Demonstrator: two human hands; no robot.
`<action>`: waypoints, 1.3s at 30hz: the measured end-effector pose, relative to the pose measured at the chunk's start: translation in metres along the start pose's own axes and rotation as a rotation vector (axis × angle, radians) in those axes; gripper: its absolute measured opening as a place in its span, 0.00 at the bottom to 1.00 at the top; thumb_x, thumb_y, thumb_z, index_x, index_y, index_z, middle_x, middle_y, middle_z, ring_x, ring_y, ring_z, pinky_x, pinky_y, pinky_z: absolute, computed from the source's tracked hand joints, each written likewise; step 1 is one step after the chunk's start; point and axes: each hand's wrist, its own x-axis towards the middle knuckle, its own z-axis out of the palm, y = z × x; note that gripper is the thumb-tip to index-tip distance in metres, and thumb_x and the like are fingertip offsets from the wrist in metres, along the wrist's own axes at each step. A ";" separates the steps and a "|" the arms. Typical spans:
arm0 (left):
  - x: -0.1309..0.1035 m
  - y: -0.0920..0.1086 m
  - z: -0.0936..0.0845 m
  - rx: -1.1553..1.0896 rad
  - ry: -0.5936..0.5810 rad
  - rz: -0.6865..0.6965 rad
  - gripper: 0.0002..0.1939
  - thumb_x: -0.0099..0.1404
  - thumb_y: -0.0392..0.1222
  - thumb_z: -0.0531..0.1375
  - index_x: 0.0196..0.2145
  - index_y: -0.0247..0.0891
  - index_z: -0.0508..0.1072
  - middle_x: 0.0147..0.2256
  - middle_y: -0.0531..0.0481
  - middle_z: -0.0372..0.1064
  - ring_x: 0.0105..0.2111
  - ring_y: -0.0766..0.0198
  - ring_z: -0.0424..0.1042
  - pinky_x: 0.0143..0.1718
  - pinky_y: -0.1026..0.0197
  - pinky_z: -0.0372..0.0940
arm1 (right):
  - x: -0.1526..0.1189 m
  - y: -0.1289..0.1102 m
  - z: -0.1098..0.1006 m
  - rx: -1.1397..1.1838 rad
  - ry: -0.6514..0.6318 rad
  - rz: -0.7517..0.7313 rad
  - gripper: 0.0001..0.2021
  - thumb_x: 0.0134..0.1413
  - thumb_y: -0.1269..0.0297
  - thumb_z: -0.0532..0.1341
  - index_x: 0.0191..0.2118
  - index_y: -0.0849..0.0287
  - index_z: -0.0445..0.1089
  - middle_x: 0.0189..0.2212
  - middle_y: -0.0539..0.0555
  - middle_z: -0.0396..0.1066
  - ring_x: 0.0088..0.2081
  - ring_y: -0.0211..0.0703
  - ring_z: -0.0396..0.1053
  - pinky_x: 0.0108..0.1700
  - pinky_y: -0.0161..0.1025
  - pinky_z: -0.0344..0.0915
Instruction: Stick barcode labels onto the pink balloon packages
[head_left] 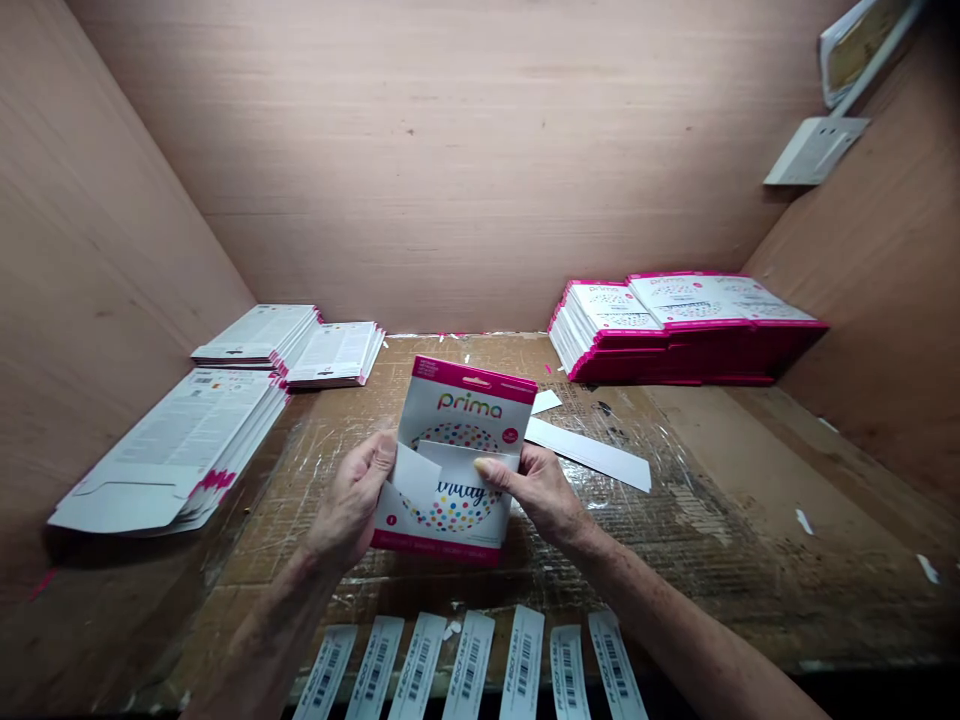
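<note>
A white and pink "prima" packet with coloured dots is held up at the middle of the view, its top tilted slightly. My left hand grips its left edge, fingers behind it and thumb at the front. On the right edge my right hand is closed, with its thumb pressed on a white paper piece that lies across the packet's front. That piece covers part of the printed lettering. The fingers behind the packet are mostly hidden.
Stacks of flat packets stand at the left, with more packets at the back right. White strips lie behind my right hand. Several barcode labels line the front edge. Wooden walls enclose the cardboard-covered surface.
</note>
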 end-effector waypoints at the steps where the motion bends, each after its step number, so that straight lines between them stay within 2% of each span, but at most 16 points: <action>1: 0.000 -0.002 -0.002 0.009 -0.025 -0.044 0.26 0.46 0.60 0.71 0.31 0.36 0.71 0.19 0.56 0.68 0.19 0.68 0.66 0.19 0.68 0.63 | -0.001 0.000 -0.001 0.005 -0.015 0.010 0.19 0.40 0.50 0.71 0.33 0.61 0.77 0.31 0.54 0.78 0.32 0.46 0.75 0.37 0.42 0.72; 3: -0.002 -0.005 -0.005 0.030 -0.066 -0.129 0.28 0.46 0.61 0.70 0.33 0.34 0.72 0.20 0.54 0.70 0.19 0.66 0.67 0.19 0.66 0.64 | -0.002 0.000 -0.003 0.020 -0.073 0.027 0.19 0.41 0.50 0.71 0.34 0.61 0.77 0.32 0.54 0.78 0.33 0.46 0.75 0.39 0.43 0.72; 5: -0.007 -0.006 -0.005 0.060 -0.082 -0.136 0.28 0.48 0.62 0.69 0.35 0.34 0.73 0.20 0.53 0.71 0.17 0.65 0.67 0.18 0.65 0.64 | -0.002 0.001 -0.005 0.023 -0.136 0.032 0.18 0.43 0.50 0.70 0.34 0.61 0.77 0.33 0.54 0.78 0.35 0.46 0.75 0.40 0.42 0.71; 9: -0.014 -0.008 0.001 0.146 -0.015 0.021 0.23 0.55 0.57 0.67 0.40 0.36 0.72 0.23 0.53 0.73 0.17 0.66 0.69 0.18 0.67 0.63 | -0.002 -0.001 -0.007 -0.023 -0.136 0.027 0.19 0.44 0.50 0.69 0.35 0.62 0.76 0.33 0.55 0.78 0.35 0.45 0.75 0.40 0.41 0.71; 11: -0.014 -0.011 0.004 0.194 0.029 0.060 0.23 0.55 0.57 0.67 0.39 0.36 0.73 0.23 0.53 0.73 0.18 0.66 0.69 0.18 0.67 0.63 | -0.002 -0.004 -0.006 -0.049 -0.120 0.035 0.19 0.43 0.51 0.70 0.35 0.63 0.76 0.32 0.55 0.78 0.34 0.44 0.75 0.38 0.40 0.71; 17: -0.010 -0.014 0.011 0.132 0.007 -0.150 0.26 0.49 0.59 0.69 0.37 0.36 0.71 0.20 0.53 0.72 0.17 0.60 0.72 0.15 0.64 0.64 | -0.006 -0.007 -0.006 0.043 -0.175 0.113 0.20 0.41 0.52 0.72 0.37 0.62 0.76 0.34 0.55 0.78 0.34 0.45 0.76 0.39 0.43 0.73; 22: -0.012 -0.020 0.019 0.122 0.090 -0.075 0.26 0.48 0.60 0.69 0.33 0.36 0.70 0.18 0.54 0.71 0.17 0.60 0.72 0.16 0.63 0.65 | -0.007 0.001 -0.012 0.041 -0.147 0.110 0.21 0.42 0.52 0.71 0.38 0.63 0.76 0.36 0.56 0.78 0.35 0.46 0.76 0.40 0.44 0.73; 29: -0.010 -0.016 0.023 0.163 0.016 -0.047 0.23 0.51 0.58 0.68 0.31 0.36 0.71 0.19 0.53 0.71 0.16 0.63 0.70 0.17 0.64 0.66 | -0.010 -0.006 -0.014 -0.014 -0.098 0.079 0.21 0.43 0.51 0.71 0.38 0.63 0.76 0.35 0.56 0.77 0.35 0.45 0.75 0.40 0.44 0.72; 34: -0.011 -0.016 0.027 0.224 0.000 0.001 0.22 0.50 0.54 0.70 0.33 0.34 0.73 0.24 0.49 0.75 0.20 0.60 0.74 0.25 0.59 0.72 | -0.013 -0.008 -0.015 0.007 -0.069 0.067 0.20 0.41 0.52 0.71 0.37 0.63 0.76 0.34 0.55 0.77 0.34 0.44 0.74 0.40 0.43 0.71; 39: -0.015 -0.020 0.027 0.192 0.020 0.062 0.24 0.50 0.55 0.70 0.35 0.32 0.73 0.23 0.50 0.75 0.20 0.59 0.74 0.23 0.61 0.71 | -0.015 -0.006 -0.012 0.007 -0.009 0.063 0.22 0.41 0.49 0.71 0.35 0.63 0.74 0.31 0.54 0.77 0.31 0.41 0.72 0.36 0.39 0.69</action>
